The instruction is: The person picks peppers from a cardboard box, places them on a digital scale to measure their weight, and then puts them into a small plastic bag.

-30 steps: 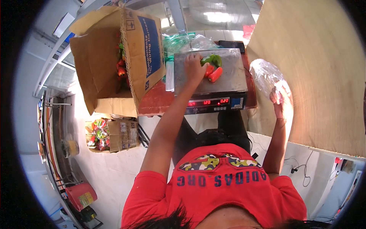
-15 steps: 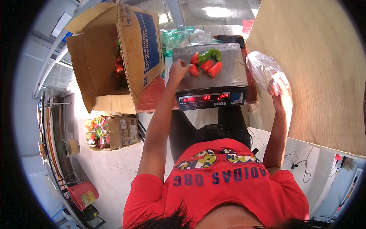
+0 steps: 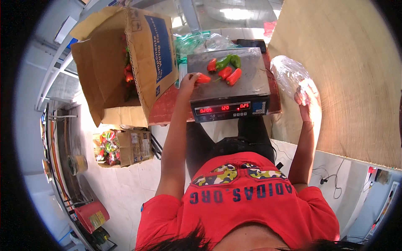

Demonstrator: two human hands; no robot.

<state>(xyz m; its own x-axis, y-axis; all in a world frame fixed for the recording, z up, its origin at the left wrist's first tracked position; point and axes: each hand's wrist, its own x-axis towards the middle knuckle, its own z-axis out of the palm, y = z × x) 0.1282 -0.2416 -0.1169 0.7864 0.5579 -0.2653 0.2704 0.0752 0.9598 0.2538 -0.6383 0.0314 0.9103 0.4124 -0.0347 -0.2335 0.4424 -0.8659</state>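
the left hand point(image 3: 189, 79) pinches a red pepper point(image 3: 203, 78) at the scale point(image 3: 251, 85) pan's edge, beside the piled peppers point(image 3: 226, 69); the right hand point(image 3: 305, 97) grips a clear plastic bag point(image 3: 287, 73), ready beside the scale.

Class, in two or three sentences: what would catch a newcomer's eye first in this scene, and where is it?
Red and green peppers lie on the steel pan of a scale at top centre, above its red digits. The left hand touches a red pepper at the pan's left edge. The right hand grips a clear plastic bag; a large open cardboard box stands left.
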